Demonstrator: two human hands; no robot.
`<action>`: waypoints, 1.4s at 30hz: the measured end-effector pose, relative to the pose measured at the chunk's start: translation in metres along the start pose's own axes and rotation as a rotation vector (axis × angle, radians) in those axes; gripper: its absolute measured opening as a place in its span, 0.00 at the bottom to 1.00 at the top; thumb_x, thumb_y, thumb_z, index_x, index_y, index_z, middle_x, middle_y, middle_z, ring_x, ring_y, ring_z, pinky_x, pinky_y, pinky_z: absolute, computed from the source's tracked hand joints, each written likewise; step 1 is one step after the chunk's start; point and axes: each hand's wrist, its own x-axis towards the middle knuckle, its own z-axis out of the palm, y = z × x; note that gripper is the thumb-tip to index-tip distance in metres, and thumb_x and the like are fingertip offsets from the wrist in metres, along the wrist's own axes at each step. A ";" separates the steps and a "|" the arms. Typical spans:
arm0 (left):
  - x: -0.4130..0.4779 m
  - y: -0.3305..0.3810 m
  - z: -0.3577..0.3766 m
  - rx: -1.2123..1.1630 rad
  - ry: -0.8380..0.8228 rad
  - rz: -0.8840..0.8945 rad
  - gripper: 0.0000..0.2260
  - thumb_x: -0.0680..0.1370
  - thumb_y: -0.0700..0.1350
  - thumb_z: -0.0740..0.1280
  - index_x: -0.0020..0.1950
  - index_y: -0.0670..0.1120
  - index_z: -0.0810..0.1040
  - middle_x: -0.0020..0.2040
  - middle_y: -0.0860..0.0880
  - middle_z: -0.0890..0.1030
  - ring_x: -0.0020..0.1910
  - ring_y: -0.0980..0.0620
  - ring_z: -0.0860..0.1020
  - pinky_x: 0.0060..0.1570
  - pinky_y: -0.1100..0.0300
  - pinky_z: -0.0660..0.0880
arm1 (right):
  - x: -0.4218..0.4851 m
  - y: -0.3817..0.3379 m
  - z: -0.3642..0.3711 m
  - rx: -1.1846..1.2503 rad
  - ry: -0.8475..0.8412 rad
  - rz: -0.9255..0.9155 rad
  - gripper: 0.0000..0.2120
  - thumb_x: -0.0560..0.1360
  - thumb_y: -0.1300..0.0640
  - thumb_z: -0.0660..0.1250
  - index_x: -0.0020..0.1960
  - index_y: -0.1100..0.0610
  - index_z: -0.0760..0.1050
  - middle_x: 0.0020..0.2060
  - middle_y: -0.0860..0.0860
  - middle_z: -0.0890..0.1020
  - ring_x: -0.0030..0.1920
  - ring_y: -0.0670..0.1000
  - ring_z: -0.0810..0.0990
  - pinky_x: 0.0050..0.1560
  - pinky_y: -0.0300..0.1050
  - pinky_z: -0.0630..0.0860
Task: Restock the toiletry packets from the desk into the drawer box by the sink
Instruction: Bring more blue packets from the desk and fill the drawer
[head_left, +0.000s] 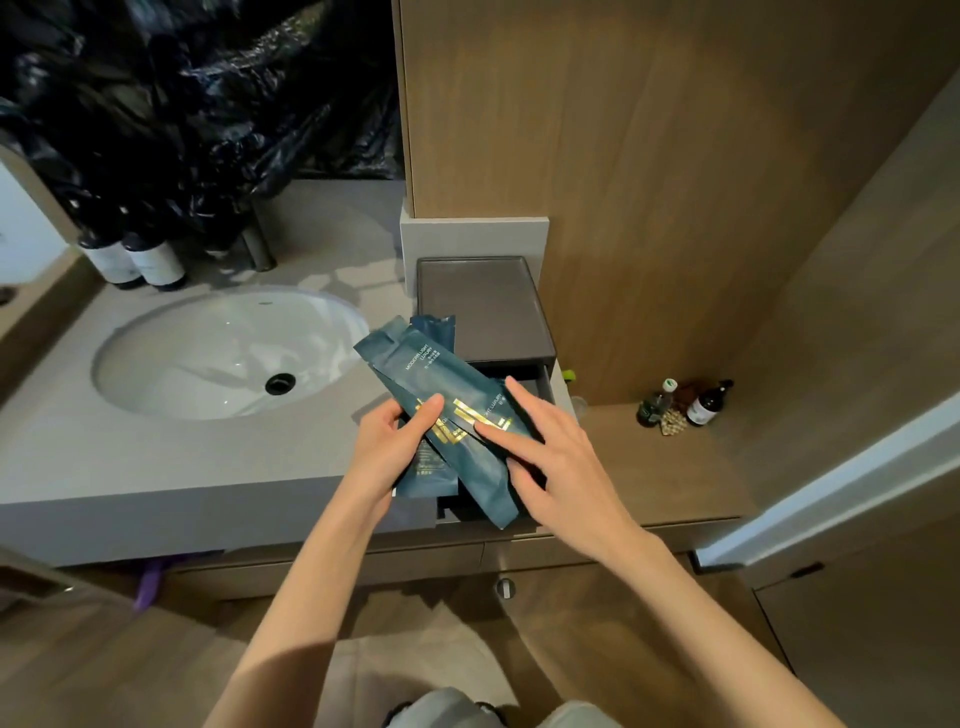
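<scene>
Drawer (535, 387): open, its inside mostly hidden behind your packets.
Packets (452, 415): teal bundle pinched in your left hand (387, 449), above the drawer box (483, 312).
Right hand (550, 452): fingers spread, resting on the top packet.

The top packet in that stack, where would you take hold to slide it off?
Pinch the top packet at its free near end, coming from the right, where the right hand rests. It is long and flat, and the left hand holds the stack's left edge.
</scene>
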 end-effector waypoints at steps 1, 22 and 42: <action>0.001 0.000 -0.002 0.002 -0.005 -0.012 0.04 0.76 0.46 0.70 0.49 0.48 0.82 0.46 0.52 0.85 0.47 0.54 0.82 0.47 0.60 0.77 | 0.000 0.001 -0.003 0.083 -0.018 0.049 0.23 0.77 0.57 0.64 0.70 0.40 0.68 0.77 0.44 0.55 0.74 0.49 0.59 0.72 0.47 0.58; 0.032 -0.011 -0.026 0.266 -0.058 0.045 0.04 0.77 0.49 0.67 0.45 0.52 0.80 0.47 0.52 0.83 0.52 0.50 0.80 0.57 0.51 0.76 | -0.010 0.003 -0.015 0.053 -0.048 0.505 0.33 0.77 0.51 0.60 0.77 0.42 0.49 0.67 0.51 0.62 0.67 0.51 0.62 0.59 0.46 0.72; 0.019 -0.012 -0.068 0.222 -0.062 0.041 0.05 0.77 0.49 0.67 0.49 0.51 0.82 0.51 0.52 0.84 0.56 0.50 0.80 0.61 0.48 0.74 | 0.042 0.008 0.058 -0.460 -0.306 0.654 0.29 0.81 0.48 0.53 0.78 0.54 0.49 0.77 0.57 0.55 0.71 0.63 0.63 0.65 0.55 0.67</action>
